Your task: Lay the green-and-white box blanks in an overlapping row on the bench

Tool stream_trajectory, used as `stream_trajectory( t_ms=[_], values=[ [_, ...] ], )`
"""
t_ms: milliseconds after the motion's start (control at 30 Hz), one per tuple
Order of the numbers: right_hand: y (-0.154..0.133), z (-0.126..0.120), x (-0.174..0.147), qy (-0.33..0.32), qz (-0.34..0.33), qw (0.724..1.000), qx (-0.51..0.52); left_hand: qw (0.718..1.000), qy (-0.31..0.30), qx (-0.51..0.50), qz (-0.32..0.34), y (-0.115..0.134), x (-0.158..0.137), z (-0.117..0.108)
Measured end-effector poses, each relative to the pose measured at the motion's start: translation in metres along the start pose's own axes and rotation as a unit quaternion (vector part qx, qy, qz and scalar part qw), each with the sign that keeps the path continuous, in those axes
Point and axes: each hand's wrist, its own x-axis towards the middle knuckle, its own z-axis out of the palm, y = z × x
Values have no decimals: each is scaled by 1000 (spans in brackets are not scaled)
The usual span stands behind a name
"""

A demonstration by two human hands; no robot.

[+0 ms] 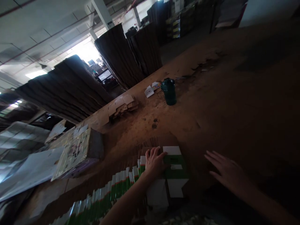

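Note:
Low in the middle, my left hand (154, 161) rests with bent fingers over the end of a row of flat green and white cartons (114, 187). Its thumb reaches the edge of a green and white carton (174, 167) that lies just to the right. The fingers look closed on a carton's upper edge, though the palm hides part of it. Farther right, my right hand (225, 168) hovers apart from the cartons, slightly blurred, its fingers stretched out and holding nothing.
A dark green lidded cup (169, 92) stands on the brown tabletop (211, 118), beside small white card pieces (149, 91). Cardboard scraps (123, 106) lie near the far edge. A wrapped box (77, 150) sits at left. Tall dark stacks (63, 87) rise beyond the table.

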Motion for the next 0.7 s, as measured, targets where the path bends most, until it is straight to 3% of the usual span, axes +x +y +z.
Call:
stream_trajectory(
  t_ms=[133, 267, 367, 567, 633, 700],
  values=[
    [-31, 7, 65, -96, 21, 995, 11, 1000, -2, -1, 4, -3, -2, -2],
    [-38, 18, 119, -105, 38, 994, 3, 1000, 2, -9, 3, -5, -2, -1],
    [-28, 19, 97, -117, 3, 993, 7, 1000, 9, -13, 2, -6, -2, 0],
    [-26, 11, -5, -109, -43, 993, 13, 1000, 6, -13, 7, -4, -1, -3],
    [-26, 11, -12, -65, -21, 998, 15, 1000, 9, -11, 10, -5, -1, -2],
    [-21, 9, -5, -19, 61, 998, 22, 1000, 11, -7, 12, -6, -2, -1]
  ],
)
